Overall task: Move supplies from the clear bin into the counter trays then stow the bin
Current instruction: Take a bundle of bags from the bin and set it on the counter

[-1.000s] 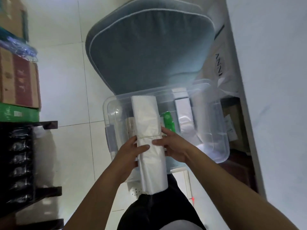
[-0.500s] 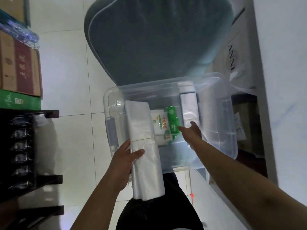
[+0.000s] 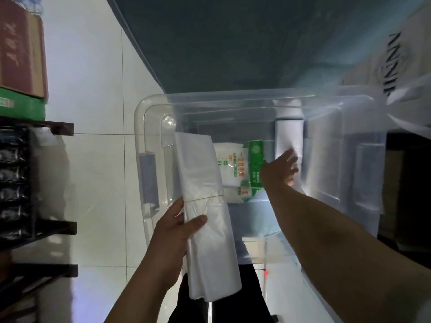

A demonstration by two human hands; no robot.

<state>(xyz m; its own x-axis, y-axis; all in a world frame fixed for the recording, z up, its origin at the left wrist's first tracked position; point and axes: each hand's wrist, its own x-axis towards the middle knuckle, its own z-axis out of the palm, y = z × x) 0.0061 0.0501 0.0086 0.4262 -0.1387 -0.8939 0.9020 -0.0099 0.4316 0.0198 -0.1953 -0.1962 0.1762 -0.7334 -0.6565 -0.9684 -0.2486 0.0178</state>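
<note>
The right hand (image 3: 278, 170) has let go of the banded bundle of clear plastic bags (image 3: 205, 213) it shared a second ago and now reaches, fingers spread and holding nothing, into the clear bin (image 3: 149, 127) toward a white roll (image 3: 289, 136) at the far wall. The left hand (image 3: 173, 231) alone grips the bundle, thumb across its front, above the bin's near-left corner. So one supply is out and a second is probably about to be picked (no counter trays appear here). A green-and-white packet (image 3: 245, 169) lies on the bin floor between bundle and reaching hand. The fingertips are motion-blurred, so contact with the roll cannot be judged; the packet's print is unreadable.
</note>
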